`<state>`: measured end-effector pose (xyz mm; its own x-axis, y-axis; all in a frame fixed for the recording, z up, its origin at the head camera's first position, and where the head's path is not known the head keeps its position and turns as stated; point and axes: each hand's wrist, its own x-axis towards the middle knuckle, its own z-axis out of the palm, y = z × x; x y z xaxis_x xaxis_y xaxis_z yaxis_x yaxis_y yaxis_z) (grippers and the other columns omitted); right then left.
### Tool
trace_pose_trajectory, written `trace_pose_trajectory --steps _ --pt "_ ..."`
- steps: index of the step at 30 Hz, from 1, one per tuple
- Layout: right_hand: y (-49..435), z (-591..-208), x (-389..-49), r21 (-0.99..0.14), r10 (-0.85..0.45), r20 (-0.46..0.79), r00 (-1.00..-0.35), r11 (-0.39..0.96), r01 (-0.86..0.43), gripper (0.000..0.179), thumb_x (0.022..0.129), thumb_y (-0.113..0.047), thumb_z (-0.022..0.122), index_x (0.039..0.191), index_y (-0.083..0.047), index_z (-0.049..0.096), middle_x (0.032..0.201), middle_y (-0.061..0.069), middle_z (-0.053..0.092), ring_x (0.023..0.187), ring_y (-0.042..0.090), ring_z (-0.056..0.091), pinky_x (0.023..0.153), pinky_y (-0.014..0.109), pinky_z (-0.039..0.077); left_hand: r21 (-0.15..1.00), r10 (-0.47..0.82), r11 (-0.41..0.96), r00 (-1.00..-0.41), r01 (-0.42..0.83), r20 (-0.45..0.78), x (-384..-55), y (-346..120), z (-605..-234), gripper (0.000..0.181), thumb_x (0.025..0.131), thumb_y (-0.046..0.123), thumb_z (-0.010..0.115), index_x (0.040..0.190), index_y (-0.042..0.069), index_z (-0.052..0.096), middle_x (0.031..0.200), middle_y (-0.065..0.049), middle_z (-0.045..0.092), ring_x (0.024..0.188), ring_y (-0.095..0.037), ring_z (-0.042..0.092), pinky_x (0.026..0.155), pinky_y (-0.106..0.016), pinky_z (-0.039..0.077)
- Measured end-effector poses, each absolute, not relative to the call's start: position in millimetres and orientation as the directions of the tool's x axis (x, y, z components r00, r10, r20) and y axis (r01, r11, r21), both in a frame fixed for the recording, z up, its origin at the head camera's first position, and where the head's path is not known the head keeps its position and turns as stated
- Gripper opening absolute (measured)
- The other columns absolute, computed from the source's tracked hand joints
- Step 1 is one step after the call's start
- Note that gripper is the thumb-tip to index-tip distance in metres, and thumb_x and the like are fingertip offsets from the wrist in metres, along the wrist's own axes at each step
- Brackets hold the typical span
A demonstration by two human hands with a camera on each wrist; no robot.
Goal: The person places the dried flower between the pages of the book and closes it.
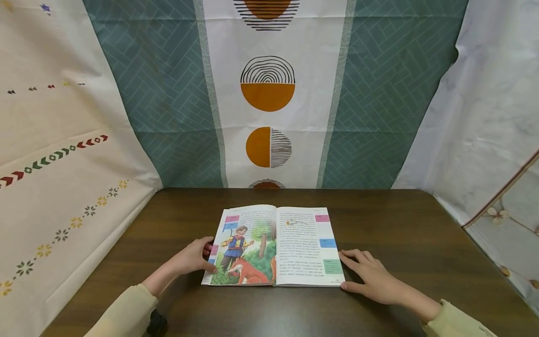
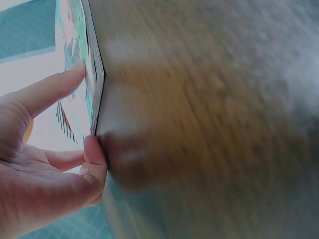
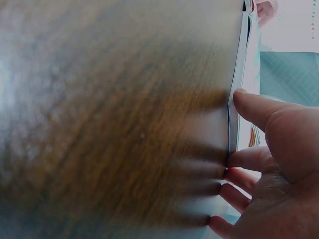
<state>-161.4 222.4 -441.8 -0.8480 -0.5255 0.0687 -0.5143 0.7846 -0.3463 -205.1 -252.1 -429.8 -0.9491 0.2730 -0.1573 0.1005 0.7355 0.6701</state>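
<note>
An open picture book (image 1: 297, 262) lies on the dark wooden table, printed text on its right page and a figure with a red fox drawn on its left page. My left hand (image 1: 194, 255) holds the book's left edge: the thumb rests on the page near the lower corner, and the other fingers bend at the side. In the left wrist view the thumb (image 2: 60, 89) lies over the page. My right hand (image 1: 370, 276) touches the right edge with fairly straight fingers, its thumb (image 3: 254, 105) against the lower corner in the right wrist view.
The brown tabletop (image 1: 379, 224) spreads around the book. Behind it hangs a green and white patterned cloth (image 1: 269, 42), with a cream cloth (image 1: 54, 140) on the left and a pale cloth (image 1: 484, 117) on the right. A dark object (image 1: 156, 324) shows beside the left sleeve.
</note>
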Motion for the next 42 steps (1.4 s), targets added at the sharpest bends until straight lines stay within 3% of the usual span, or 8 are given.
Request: trace_pose_trajectory --steps 13,24,30,35,42 --pt "223.3 -444.6 -164.7 -0.352 -0.518 0.055 -0.853 0.79 -0.502 0.08 0.088 -0.051 0.067 0.146 -0.001 0.045 0.146 0.014 0.045 0.122 0.033 0.044 0.088 0.058 0.041 0.736 0.23 0.675 -0.963 0.054 -0.139 -206.9 -250.8 -431.0 0.088 0.066 0.002 0.086 0.138 -0.013 0.039 0.109 -0.017 0.055 0.097 -0.025 0.05 0.085 -0.037 0.047" --pt "223.0 -446.4 -163.6 -0.35 -0.528 0.073 -0.846 0.781 -0.518 0.08 0.088 -0.051 0.067 0.145 0.0 0.046 0.144 0.014 0.045 0.12 0.032 0.044 0.086 0.056 0.041 0.755 0.247 0.649 -0.964 0.091 -0.095 -205.6 -249.4 -429.9 0.085 0.065 0.0 0.086 0.136 -0.013 0.041 0.105 -0.015 0.058 0.092 -0.021 0.056 0.079 -0.03 0.05" --pt "222.8 -446.8 -162.4 -0.354 -0.535 0.086 -0.84 0.772 -0.528 0.08 0.088 -0.051 0.067 0.145 0.002 0.046 0.144 0.015 0.046 0.118 0.032 0.045 0.085 0.055 0.042 0.772 0.244 0.628 -0.966 0.092 -0.083 -202.9 -248.0 -427.9 0.086 0.065 -0.003 0.085 0.136 -0.014 0.039 0.108 -0.018 0.053 0.093 -0.023 0.054 0.078 -0.031 0.051" --pt "222.7 -446.8 -162.1 -0.353 -0.534 0.09 -0.84 0.772 -0.529 0.08 0.088 -0.052 0.066 0.145 0.001 0.046 0.144 0.015 0.046 0.118 0.031 0.045 0.084 0.055 0.042 0.753 0.208 0.654 -0.975 0.074 -0.085 -200.9 -246.1 -424.7 0.088 0.064 -0.001 0.086 0.138 -0.013 0.039 0.12 -0.023 0.048 0.102 -0.026 0.054 0.083 -0.035 0.055" --pt "223.6 -446.3 -162.7 -0.346 -0.526 0.094 -0.845 0.779 -0.523 0.08 0.088 -0.052 0.067 0.145 0.0 0.046 0.144 0.014 0.047 0.119 0.032 0.046 0.086 0.055 0.042 0.753 0.266 0.646 -0.961 0.123 -0.071 -203.9 -245.6 -409.7 0.088 0.067 0.001 0.085 0.139 -0.013 0.036 0.126 -0.025 0.054 0.103 -0.027 0.059 0.086 -0.04 0.056"
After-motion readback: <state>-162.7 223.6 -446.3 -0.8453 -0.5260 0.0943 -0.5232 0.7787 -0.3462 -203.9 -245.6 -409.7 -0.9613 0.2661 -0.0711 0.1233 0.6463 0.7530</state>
